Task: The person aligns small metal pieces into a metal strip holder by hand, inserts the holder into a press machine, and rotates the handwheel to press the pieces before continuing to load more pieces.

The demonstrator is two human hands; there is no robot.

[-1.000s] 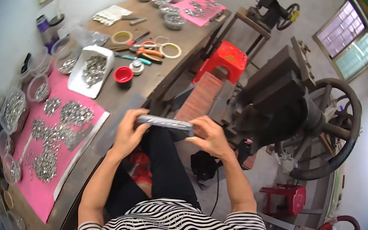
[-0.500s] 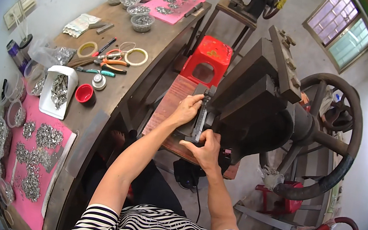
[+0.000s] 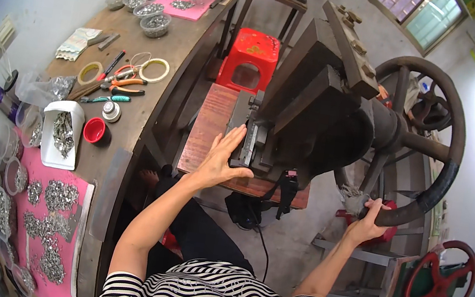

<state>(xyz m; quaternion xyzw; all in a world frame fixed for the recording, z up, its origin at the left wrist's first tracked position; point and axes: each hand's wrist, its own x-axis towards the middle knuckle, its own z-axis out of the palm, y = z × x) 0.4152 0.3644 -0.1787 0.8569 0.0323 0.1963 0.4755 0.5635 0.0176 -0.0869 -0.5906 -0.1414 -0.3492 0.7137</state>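
My left hand (image 3: 218, 161) lies with fingers stretched and thumb spread beside the metal die block (image 3: 248, 144) of a hand press. Its fingertips reach the block's left edge. Over on the right, my right hand (image 3: 368, 221) is wrapped round the lower rim of the press's big dark handwheel (image 3: 458, 143), close to a bundle of clear plastic (image 3: 353, 200) tied to the wheel. The heavy black press body (image 3: 329, 140) rises just beyond the die block, and a reddish wooden board (image 3: 207, 129) lies under it.
Along the left runs a workbench (image 3: 130, 94) with pliers (image 3: 125, 83), tape rolls, a red cup (image 3: 96, 130), a white scoop (image 3: 59, 151) and pink mats (image 3: 59, 272) heaped with small metal pieces. A red stool (image 3: 252, 53) stands behind the board. A smaller red wheel (image 3: 440, 283) is lower right.
My right hand has left the die block and moved right onto the handwheel. My left hand has slid down toward me, its fingers now flatter. The view has shifted right.
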